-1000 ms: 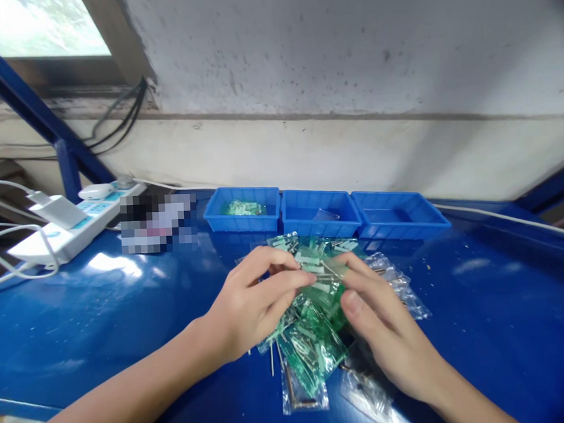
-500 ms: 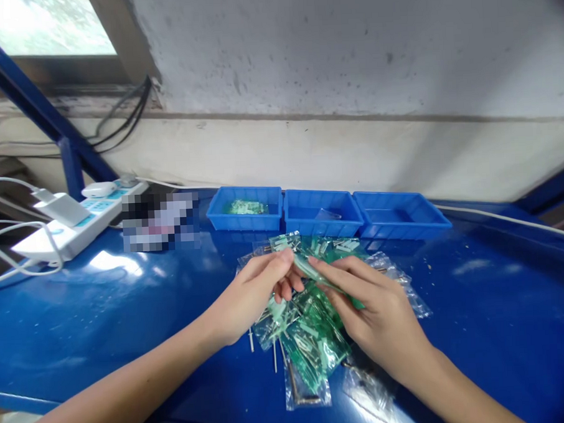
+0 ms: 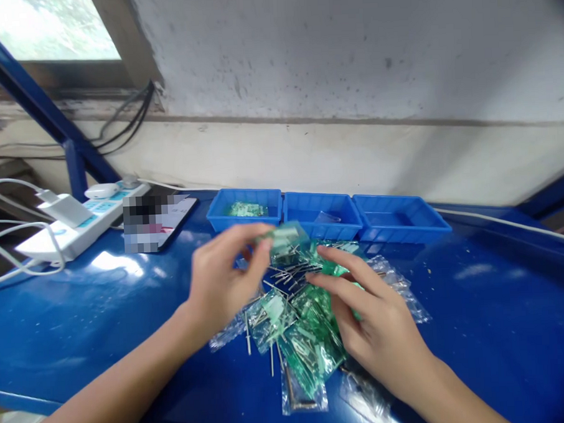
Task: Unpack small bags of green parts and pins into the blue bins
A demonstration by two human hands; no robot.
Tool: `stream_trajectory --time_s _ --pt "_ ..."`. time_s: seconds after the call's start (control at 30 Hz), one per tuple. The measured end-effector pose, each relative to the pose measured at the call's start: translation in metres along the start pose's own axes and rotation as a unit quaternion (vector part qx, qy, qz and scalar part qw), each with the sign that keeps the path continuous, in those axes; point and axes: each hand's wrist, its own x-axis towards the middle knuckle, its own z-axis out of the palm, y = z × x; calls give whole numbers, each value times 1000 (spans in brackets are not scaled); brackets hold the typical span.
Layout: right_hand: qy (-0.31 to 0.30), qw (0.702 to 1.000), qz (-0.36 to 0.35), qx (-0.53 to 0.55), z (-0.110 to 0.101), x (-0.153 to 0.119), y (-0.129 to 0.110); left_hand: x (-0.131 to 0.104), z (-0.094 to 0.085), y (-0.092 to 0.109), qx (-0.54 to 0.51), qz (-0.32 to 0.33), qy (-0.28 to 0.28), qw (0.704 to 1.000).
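Observation:
Between the thumb and fingers of my left hand (image 3: 232, 263) is a small green plastic packet (image 3: 287, 237), raised just in front of the blue bins. My right hand (image 3: 373, 310) hovers over the right side of a pile, its fingers apart and nothing between them. Below both hands lies the pile of green packets (image 3: 309, 354), mixed with loose metal pins (image 3: 289, 276). Clear bags (image 3: 400, 284) stick out on the right of the pile, and another clear bag (image 3: 304, 394) with dark pieces lies at its front.
Three blue bins stand in a row at the back: the left bin (image 3: 219, 217) holds green packets, the middle bin (image 3: 289, 217) a clear bag, then the right bin (image 3: 404, 234). A phone (image 3: 179, 216) and white power strip (image 3: 72, 236) lie on the left.
My left hand has moved left and up with the green packet. My right hand has let go of it, and its fingers have spread.

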Motion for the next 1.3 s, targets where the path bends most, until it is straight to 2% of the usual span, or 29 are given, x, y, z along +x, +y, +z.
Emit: stream_trajectory --time_s 0.07,0.13,0.17,0.23,0.3,0.4,0.5,0.57,0.63,0.77,0.87,0.93,1.0,1.1,1.2,1.3 --pt "-10 1000 26 13 0 1 -2 17 -12 -14 83 63 130 986" --pt "-5 998 48 29 0 2 -3 33 -18 -31 174 104 188 961" --pt "4 998 58 35 0 3 -3 37 -19 -38 218 102 145 960" --pt "23 995 83 42 -2 5 -2 36 -12 -48 255 111 97 956" --pt "39 992 112 44 -5 7 1 25 0 -49 228 115 29 966" --pt "68 985 151 52 -12 9 8 3 21 -41 165 72 -117 977" --pt "94 979 172 58 -17 9 12 -6 36 -35 158 46 -179 970" --pt "90 981 164 59 -18 9 12 -5 41 -37 169 35 -205 963" --pt "66 985 147 65 -16 8 10 -3 42 -41 172 20 -213 962" --pt "21 988 133 75 -8 6 4 -2 39 -46 137 2 -173 975" --pt "10 987 139 78 -5 7 3 0 30 -40 73 -14 -148 986" --pt "8 981 167 95 -6 8 3 0 24 -31 2 -25 -136 990" --pt "1 968 203 147 -7 9 2 -2 20 -21 -86 -10 -132 987" --pt "-19 937 231 261 -9 8 -1 -10 20 -7 -182 59 -144 971" --pt "-31 904 245 350 -9 7 -6 -19 25 2 -211 103 -149 961" --pt "-31 866 271 419 -5 8 -8 -23 29 3 -217 101 -133 962"
